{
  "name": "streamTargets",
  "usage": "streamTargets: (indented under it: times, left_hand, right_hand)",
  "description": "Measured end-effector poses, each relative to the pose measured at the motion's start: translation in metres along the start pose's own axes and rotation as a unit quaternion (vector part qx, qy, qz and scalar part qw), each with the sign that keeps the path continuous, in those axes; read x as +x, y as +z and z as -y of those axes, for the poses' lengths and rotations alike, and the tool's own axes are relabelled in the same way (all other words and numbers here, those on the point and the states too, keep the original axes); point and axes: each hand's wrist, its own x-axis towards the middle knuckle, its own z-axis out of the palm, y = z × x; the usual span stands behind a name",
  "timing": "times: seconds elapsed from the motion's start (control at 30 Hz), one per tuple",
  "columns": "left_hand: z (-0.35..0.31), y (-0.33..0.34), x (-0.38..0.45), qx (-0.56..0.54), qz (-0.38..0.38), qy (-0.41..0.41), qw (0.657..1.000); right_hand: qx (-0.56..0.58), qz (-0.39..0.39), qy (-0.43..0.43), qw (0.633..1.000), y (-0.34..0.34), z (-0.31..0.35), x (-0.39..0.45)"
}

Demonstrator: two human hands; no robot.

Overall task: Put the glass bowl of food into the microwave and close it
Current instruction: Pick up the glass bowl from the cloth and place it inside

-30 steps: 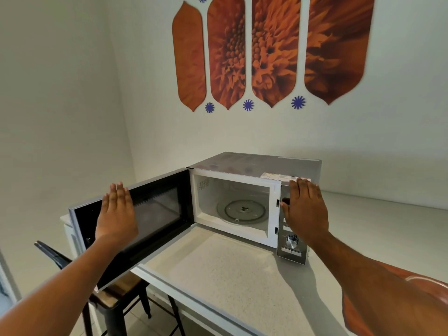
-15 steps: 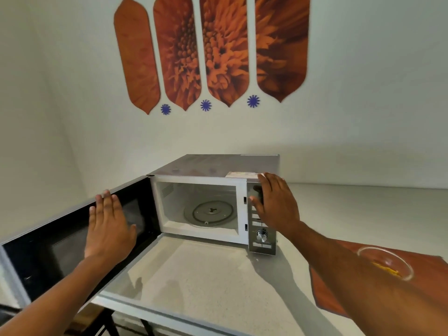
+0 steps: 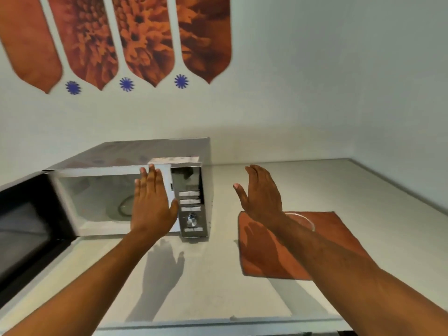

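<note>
The microwave [image 3: 135,154] stands on the white counter, its black door [image 3: 26,224] swung wide to the left and the cavity with its glass turntable [image 3: 121,207] exposed. My left hand [image 3: 152,204] hovers flat in front of the cavity's right side, fingers spread, holding nothing. My right hand [image 3: 263,192] is raised to the right of the control panel [image 3: 191,202], open and empty, above the orange mat [image 3: 339,234]. Only a sliver of the glass bowl's rim [image 3: 304,220] shows on the mat; my right forearm hides the remainder and the food.
The white counter [image 3: 206,275] runs from the front edge back to the wall and continues right into the corner. Orange flower panels [image 3: 143,40] hang on the wall above the microwave.
My view has swung right. My left hand left the door and moved in front of the cavity. My right hand left the control panel and moved right over the mat.
</note>
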Motion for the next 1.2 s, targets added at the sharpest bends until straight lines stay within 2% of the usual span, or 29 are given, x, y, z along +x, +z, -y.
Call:
streamTargets:
  times: [0.3,0.47,0.57,0.67,0.8,1.03,1.2]
  left_hand:
    - [-0.138,0.050,-0.005,-0.097,0.011,0.100,0.990]
    - [-0.189,0.094,-0.017,-0.132,0.068,0.079,0.986]
    - [-0.217,0.118,-0.028,-0.201,0.105,0.052,0.973]
    - [-0.239,0.139,-0.039,-0.290,0.152,0.008,0.945]
    - [-0.265,0.162,-0.050,-0.386,0.201,-0.041,0.899]
    - [-0.293,0.178,-0.041,-0.465,0.172,-0.173,0.851]
    - [-0.307,0.191,-0.042,-0.562,0.187,-0.240,0.769]
  right_hand:
    - [-0.020,-0.004,0.111,0.994,-0.019,-0.106,-0.034]
    - [0.026,0.015,0.191,0.981,-0.009,-0.149,-0.053]
    - [0.106,0.056,0.238,0.964,-0.001,-0.168,-0.060]
    - [0.213,0.088,0.299,0.926,0.006,-0.177,-0.066]
    - [0.335,0.079,0.383,0.857,0.013,-0.184,-0.076]
    - [0.355,0.082,0.434,0.824,0.023,-0.196,-0.092]
    - [0.370,0.092,0.425,0.821,0.027,-0.199,-0.098]
